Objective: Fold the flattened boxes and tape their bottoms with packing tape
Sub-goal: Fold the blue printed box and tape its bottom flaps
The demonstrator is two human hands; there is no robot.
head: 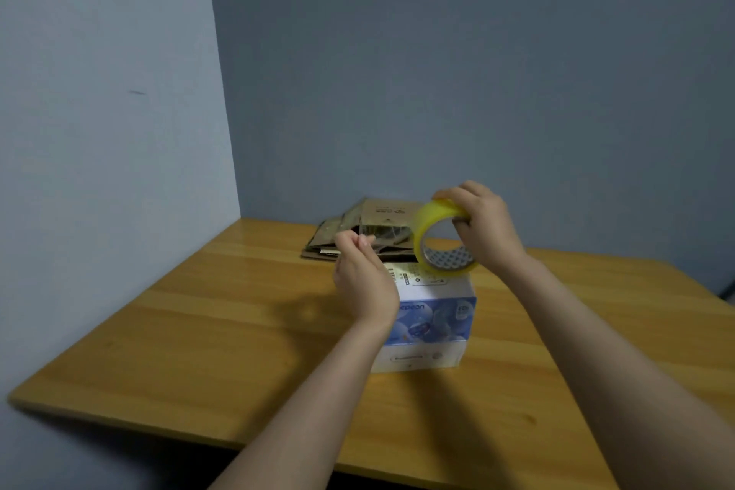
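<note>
While one white and blue box (431, 324) already stands folded on the desk (191, 326), its taping seems only to begin: the right hand (483, 225) grips the yellow tape roll (439, 237) just above the box, and the left hand (360, 270) is pinched narrow beside it, probably on the loose tape end, which is too thin to see. A pile of flattened boxes (368, 231) behind still waits to be folded, and whether the standing box holds anything cannot be told.
</note>
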